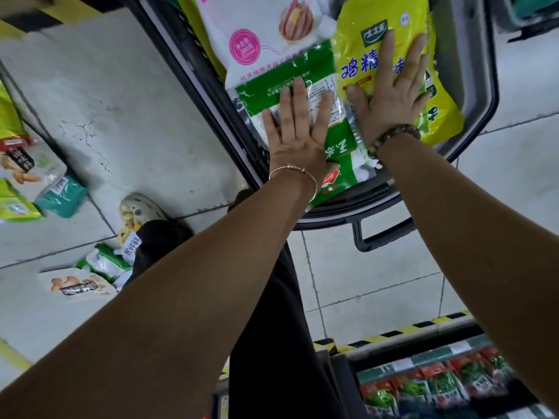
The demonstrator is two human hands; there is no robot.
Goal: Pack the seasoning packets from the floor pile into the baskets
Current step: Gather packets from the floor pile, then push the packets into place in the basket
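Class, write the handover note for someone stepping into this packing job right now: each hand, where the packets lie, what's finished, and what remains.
Left hand: open, pressing flat on the green-and-white packet.
Right hand: open, pressing flat on the yellow packet.
Both packets lie in the dark basket, beside a pink-and-white packet.
Done: at least three packets are in.
Left: the floor packets by the foot and further left.
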